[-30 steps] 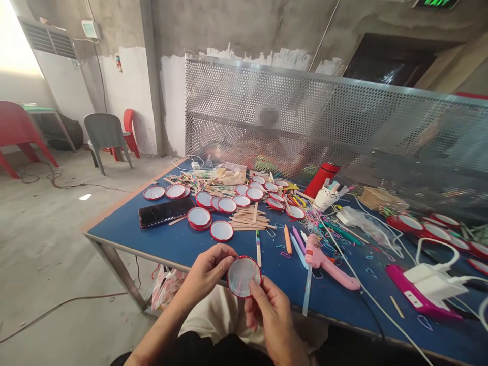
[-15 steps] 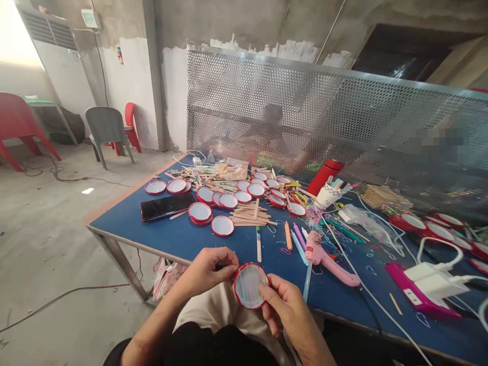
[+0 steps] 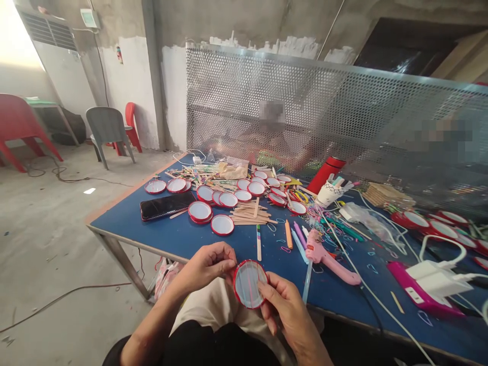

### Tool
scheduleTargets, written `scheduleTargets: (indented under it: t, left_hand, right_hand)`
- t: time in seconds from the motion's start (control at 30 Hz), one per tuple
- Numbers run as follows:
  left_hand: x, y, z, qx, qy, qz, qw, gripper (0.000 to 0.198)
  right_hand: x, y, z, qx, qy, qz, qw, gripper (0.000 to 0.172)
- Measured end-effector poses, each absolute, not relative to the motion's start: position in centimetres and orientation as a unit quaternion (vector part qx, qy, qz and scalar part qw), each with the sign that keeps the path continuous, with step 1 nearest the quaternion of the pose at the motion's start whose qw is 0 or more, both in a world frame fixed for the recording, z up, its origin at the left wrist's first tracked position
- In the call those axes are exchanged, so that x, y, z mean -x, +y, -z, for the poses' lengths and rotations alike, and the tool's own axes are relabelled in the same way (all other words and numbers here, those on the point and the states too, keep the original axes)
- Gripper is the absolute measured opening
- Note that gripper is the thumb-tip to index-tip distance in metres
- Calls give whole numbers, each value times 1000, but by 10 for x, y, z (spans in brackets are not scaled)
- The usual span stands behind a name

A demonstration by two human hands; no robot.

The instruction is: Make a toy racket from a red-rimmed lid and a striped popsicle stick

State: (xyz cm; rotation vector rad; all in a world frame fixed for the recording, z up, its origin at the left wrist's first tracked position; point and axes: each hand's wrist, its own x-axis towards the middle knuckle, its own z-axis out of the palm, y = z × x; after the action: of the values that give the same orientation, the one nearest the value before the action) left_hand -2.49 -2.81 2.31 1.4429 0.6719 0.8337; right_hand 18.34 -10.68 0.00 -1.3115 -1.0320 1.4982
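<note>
Over my lap, my right hand (image 3: 282, 300) grips a round red-rimmed jar lid (image 3: 246, 292) by its right edge, thumb lying on the pale inner face. Thin lines, one of them pinkish, run across that face; whether they are threads or bands I cannot tell. At the lid's upper left rim, my left hand (image 3: 213, 264) is closed with thumb and fingertips pinched together. What it pinches, if anything, is too small to make out. Beyond the hands, a craft stick with coloured bands (image 3: 258, 244) lies on the blue table (image 3: 152, 239).
Several similar lids (image 3: 222, 224) and plain craft sticks (image 3: 247, 213) cover the table's middle. A black phone (image 3: 165, 206) lies left. To the right are a pink glue gun (image 3: 330, 259), markers (image 3: 288, 235), a red bottle (image 3: 326, 174), a cup of pens (image 3: 330, 193) and a magenta power strip (image 3: 423, 295).
Both hands and the lid have barely moved; the lid is turned slightly and my left fingers have shifted a little at its rim. The view has shifted very slightly.
</note>
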Motion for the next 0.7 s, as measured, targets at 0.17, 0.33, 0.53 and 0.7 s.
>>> scheduleTargets:
  t: [0.17, 0.33, 0.53, 0.7]
  left_hand:
    - [24, -30, -24, -608, 274, -371, 646, 45]
    - [22, -36, -36, -660, 301, -355, 590, 24]
    - [10, -43, -40, -733, 361, -350, 458, 14]
    - [4, -45, -32, -721, 407, -367, 424, 10]
  right_hand:
    - [-185, -106, 0, 534, -408, -590, 447, 55]
    - [-188, -108, -3, 561, -429, -549, 447, 58]
    - [-186, -110, -8, 595, -461, -493, 437, 59]
    - [-182, -109, -6, 600, -469, -487, 428, 59]
